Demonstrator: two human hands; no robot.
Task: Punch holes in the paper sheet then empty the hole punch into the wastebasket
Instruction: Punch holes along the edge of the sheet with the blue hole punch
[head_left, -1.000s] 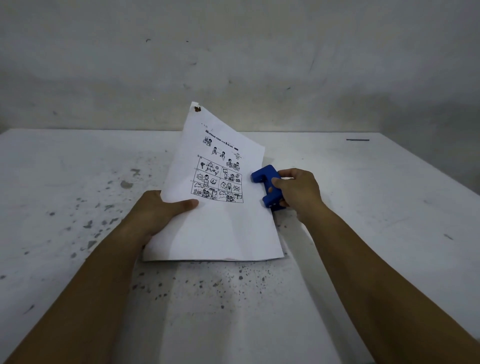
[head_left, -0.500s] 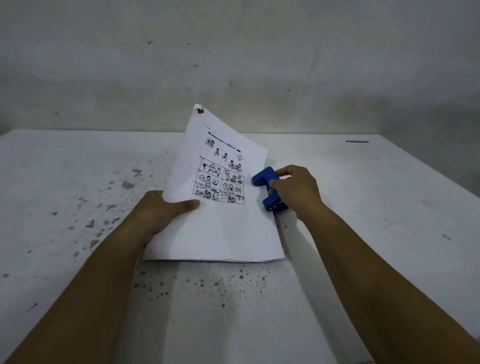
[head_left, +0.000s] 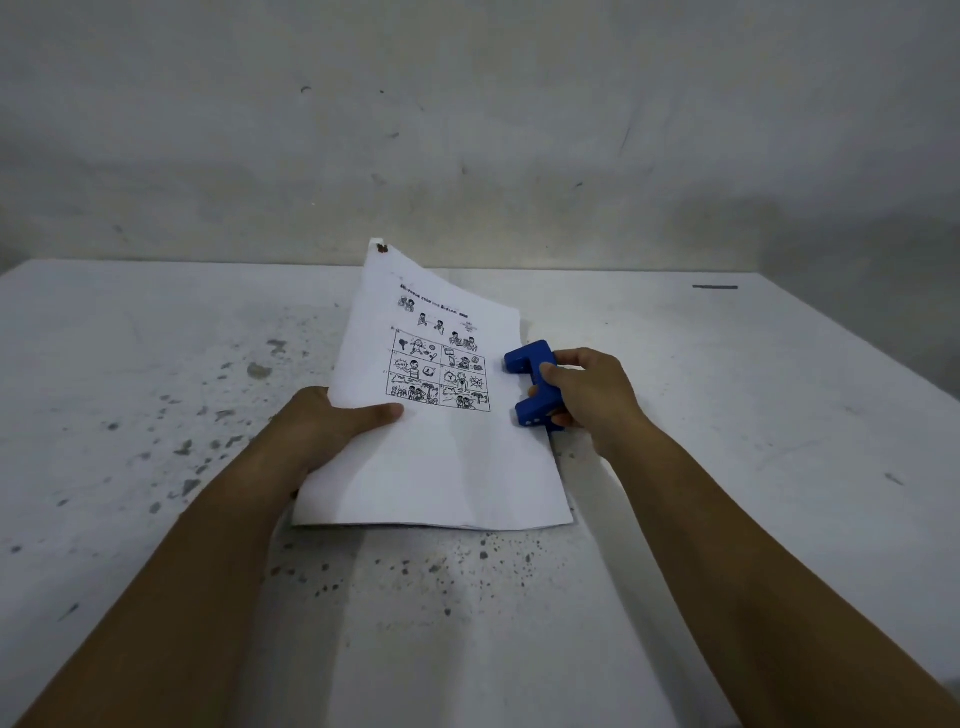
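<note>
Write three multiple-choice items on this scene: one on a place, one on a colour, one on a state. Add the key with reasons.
1. Where is the punch relative to the paper?
A. at its right edge
B. at its left edge
C. under its near edge

2. What colour is the punch?
A. red
B. blue
C. black

3. What is the left hand doing?
A. resting flat on the table
B. pressing the punch
C. gripping the paper

Key: 1 A, the punch sits against the sheet's right edge, in the right hand. 2 B, its body is plainly blue. 3 C, the thumb lies on top of the sheet's left side.
</note>
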